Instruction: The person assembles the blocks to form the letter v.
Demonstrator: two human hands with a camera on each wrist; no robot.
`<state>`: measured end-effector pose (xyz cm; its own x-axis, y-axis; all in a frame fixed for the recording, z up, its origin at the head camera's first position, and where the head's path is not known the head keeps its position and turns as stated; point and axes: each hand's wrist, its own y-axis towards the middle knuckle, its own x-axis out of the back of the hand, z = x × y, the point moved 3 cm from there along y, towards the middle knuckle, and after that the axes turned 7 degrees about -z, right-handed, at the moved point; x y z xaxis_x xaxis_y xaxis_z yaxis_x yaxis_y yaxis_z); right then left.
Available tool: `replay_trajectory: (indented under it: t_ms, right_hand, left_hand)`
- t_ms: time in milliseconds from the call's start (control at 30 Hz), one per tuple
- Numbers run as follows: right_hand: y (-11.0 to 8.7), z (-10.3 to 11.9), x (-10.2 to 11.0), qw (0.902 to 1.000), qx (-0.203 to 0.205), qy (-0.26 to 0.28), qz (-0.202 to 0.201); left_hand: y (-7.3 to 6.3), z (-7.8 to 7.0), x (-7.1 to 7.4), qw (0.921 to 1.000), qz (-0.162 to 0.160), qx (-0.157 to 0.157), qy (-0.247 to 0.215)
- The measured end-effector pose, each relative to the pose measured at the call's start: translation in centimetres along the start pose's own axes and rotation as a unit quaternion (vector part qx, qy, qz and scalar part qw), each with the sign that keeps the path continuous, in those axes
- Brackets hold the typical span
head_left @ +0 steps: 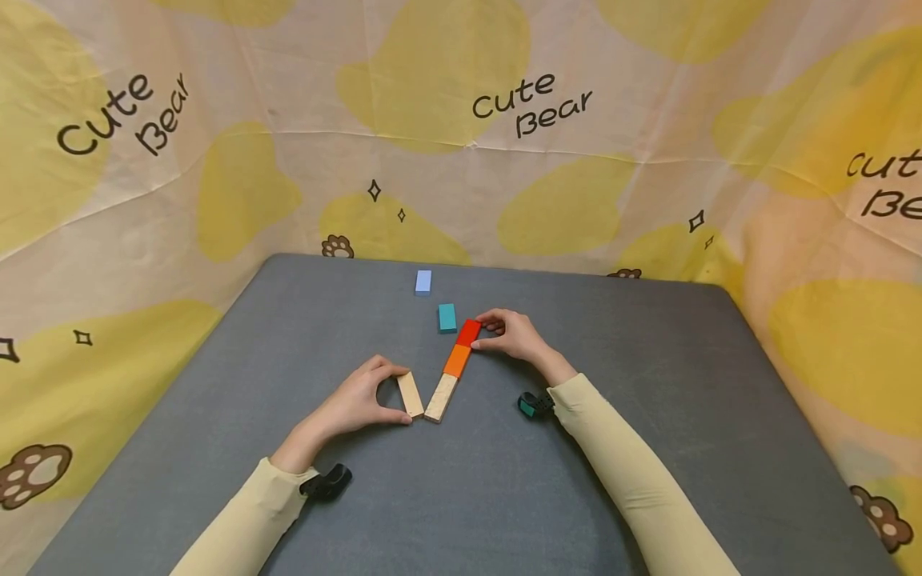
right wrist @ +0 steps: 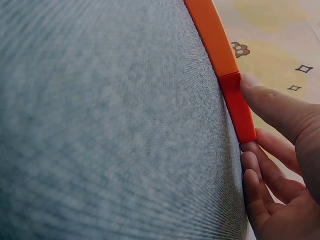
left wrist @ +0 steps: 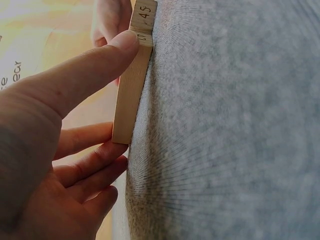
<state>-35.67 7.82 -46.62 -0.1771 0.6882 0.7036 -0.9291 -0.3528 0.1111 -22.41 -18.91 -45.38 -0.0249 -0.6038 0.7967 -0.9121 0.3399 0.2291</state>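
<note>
My left hand grips a plain wooden block lengthwise, with the thumb on its near end and the fingers at its far end. Beside it, a second wooden block begins a slanting row that continues with an orange block and a red block. The near ends of the wooden blocks lie close together, making a V. Dark marks show on those ends in the left wrist view. At the top of the row, my right hand pinches the red block, thumb by the orange joint and fingers at the far end.
Behind the row lie a teal block and, farther back, a light blue block. All rest on a grey cloth-covered table. A printed curtain stands along the table's back and sides.
</note>
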Motion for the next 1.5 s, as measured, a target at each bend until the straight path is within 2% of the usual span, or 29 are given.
replay_trajectory:
  t_ms: [533,767,933,1067,1167,1333,1500]
  right_hand:
    - [-0.1,-0.2,0.2,1.0000,0.001,0.003,-0.004]
    - [-0.2,-0.3,0.1,1.0000,-0.003,0.003,-0.005]
    - [-0.2,-0.3,0.1,1.0000,-0.001,0.007,-0.004]
    - [-0.2,-0.2,0.1,0.9999,0.000,0.009,-0.005]
    - [-0.2,-0.2,0.0,0.9999,0.002,0.011,-0.006]
    - [-0.2,-0.3,0.0,0.9999,0.003,0.008,-0.010]
    - [-0.1,-0.4,-0.1,0.9999,0.005,0.005,-0.010]
  left_hand:
    - [0.1,0.0,-0.3,1.0000,0.002,-0.003,0.004]
    - [0.2,0.3,-0.2,1.0000,0.004,0.002,-0.008]
    - [0.6,0.4,0.2,0.9997,-0.009,-0.001,-0.023]
    - [1.5,0.4,0.6,0.9995,-0.022,-0.005,-0.024]
    - [2.4,0.7,1.1,0.9993,-0.029,0.004,-0.023]
    - [4.5,1.1,1.9,0.9985,-0.032,0.024,-0.035]
    - [6.8,1.2,2.3,0.9984,-0.027,0.028,-0.041]
